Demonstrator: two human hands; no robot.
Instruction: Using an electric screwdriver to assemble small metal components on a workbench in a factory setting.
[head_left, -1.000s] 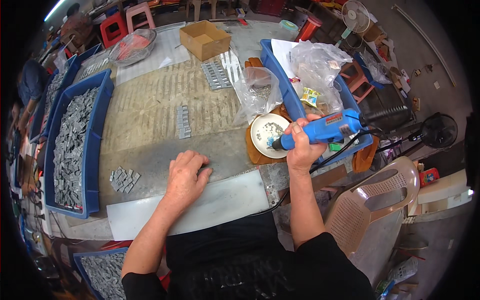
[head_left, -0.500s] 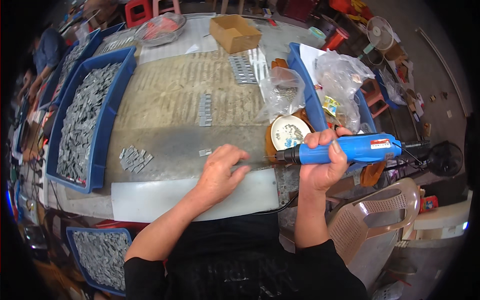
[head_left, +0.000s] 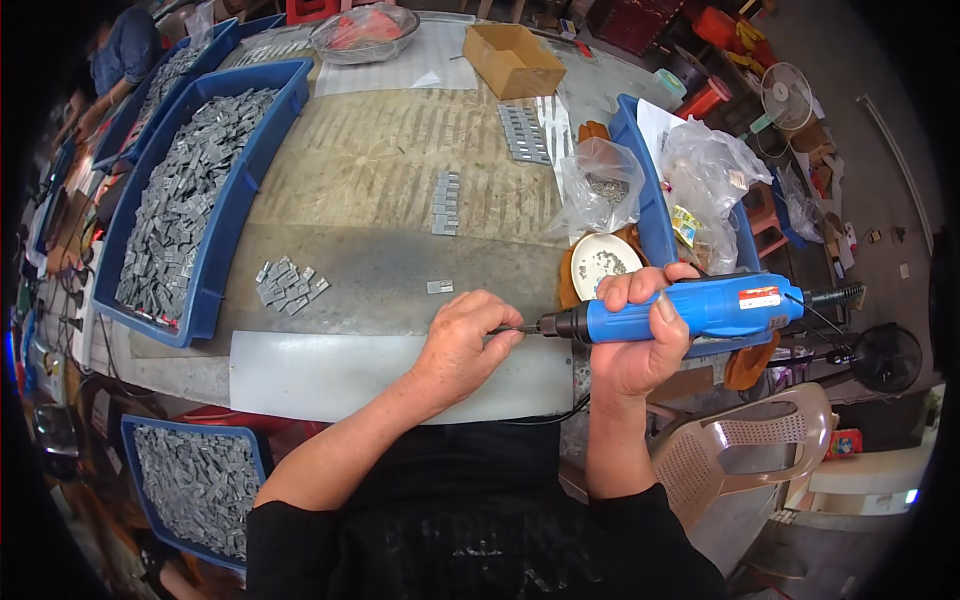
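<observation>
My right hand [head_left: 640, 350] is wrapped round a blue electric screwdriver [head_left: 720, 308], held level with its bit [head_left: 528, 328] pointing left. At the bit's tip my left hand [head_left: 462, 345] is pinched closed; whatever sits between the fingertips is too small and hidden to name. A single grey metal piece [head_left: 440, 287] lies just beyond the left hand. Farther off stand a short column of such pieces [head_left: 446, 203] and a larger block of them [head_left: 525, 134]. A loose pile of pieces [head_left: 292, 286] is to the left. Beyond the screwdriver, a white dish [head_left: 587, 256] holds small screws.
A translucent white sheet [head_left: 400, 380] lies along the table's near edge. Blue bins [head_left: 205, 325] full of metal pieces flank the left side. At right are a plastic bag of small parts [head_left: 607, 215], a blue tray [head_left: 655, 225] and a beige chair [head_left: 700, 465].
My left fingers have come together at the screwdriver's tip, where they were apart from it before. The whole view has shifted, with the table now higher and farther right. The right hand keeps its grip.
</observation>
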